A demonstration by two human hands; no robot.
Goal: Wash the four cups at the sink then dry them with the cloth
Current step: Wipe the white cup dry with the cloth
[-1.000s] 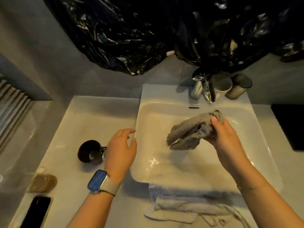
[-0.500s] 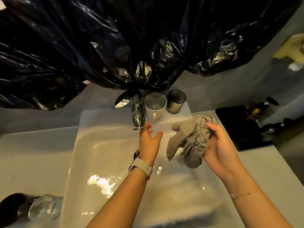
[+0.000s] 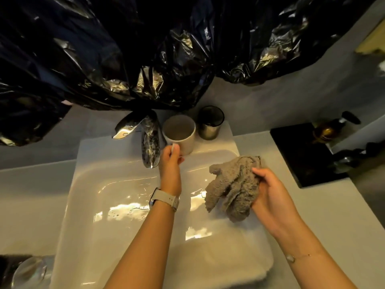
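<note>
A white mug (image 3: 180,132) stands on the back rim of the white sink (image 3: 91,184), right of the chrome tap (image 3: 149,142). My left hand (image 3: 169,163) reaches over the basin and pinches the mug's handle. Beside the mug is a dark metal cup (image 3: 210,125). My right hand (image 3: 268,192) holds a bunched grey cloth (image 3: 231,188) above the sink's right side. At the bottom left corner a dark cup (image 3: 8,265) and a clear glass (image 3: 29,272) lie on the counter, partly cut off.
Black plastic sheeting (image 3: 125,55) hangs over the wall behind the tap. A black tray (image 3: 302,155) with dark bottles sits on the counter at the right. A white towel (image 3: 218,265) drapes over the sink's front edge.
My left hand left the dark cup on the left counter, crossed the basin and closed on the white mug's handle. The view swung right. My right hand kept the cloth.
</note>
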